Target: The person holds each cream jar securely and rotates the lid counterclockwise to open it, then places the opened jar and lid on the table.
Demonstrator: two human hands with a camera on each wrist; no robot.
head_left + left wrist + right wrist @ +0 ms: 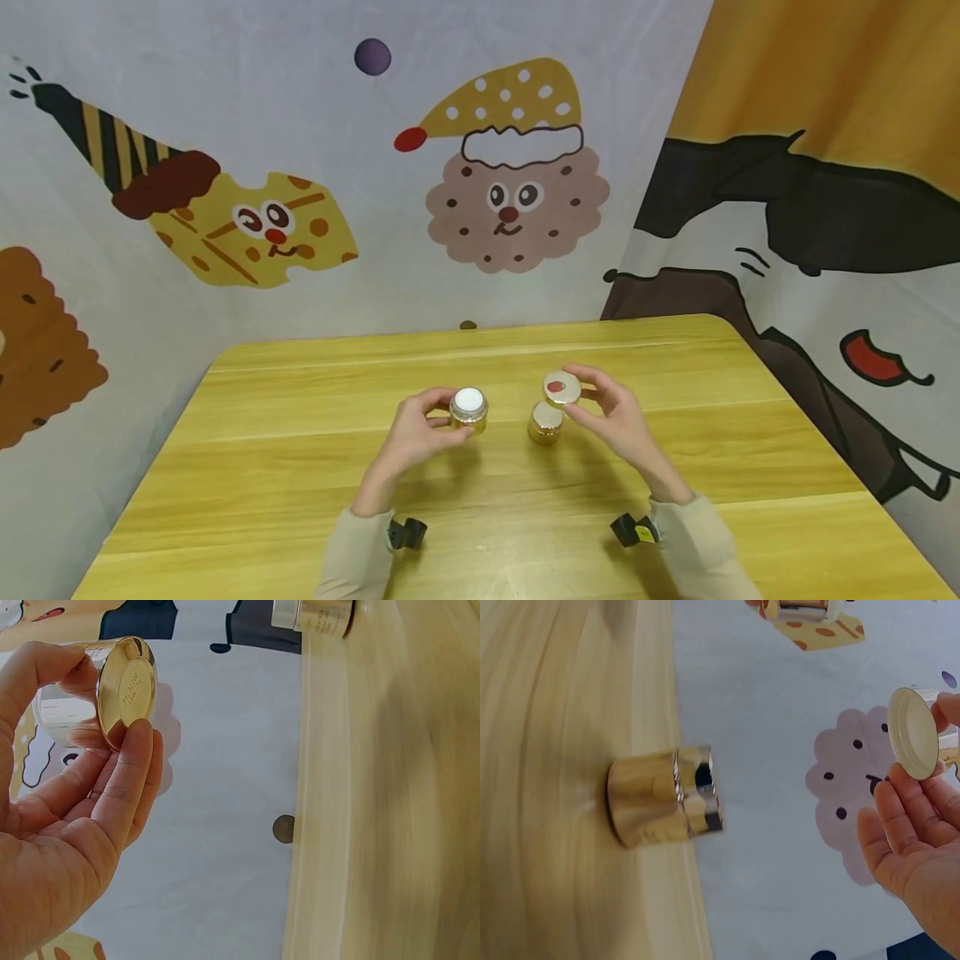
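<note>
While both forearms reach forward from the near side of the worktop and angle inward, we record each hand closed around an object.

Left hand: we see it clamped on an uncovered gold jar, thumb on the near side, fingers on the far side. The jar is upright, its white top facing up; the left wrist view shows it raised off the worktop, with fingertips at the edge of its lettered base.

Right hand: we note a pinch on a round lid by its rim, thumb nearer us and a finger on the far side. The lid's top carries a red mark; the right wrist view shows its pale hollow underside, and the other fingers loosely bent below the grip.

Between the hands, nearer the right, we find a second gold jar standing upright on the worktop, its top covered. The lid overlaps it in the head view, but the right wrist view puts the two apart.
</note>
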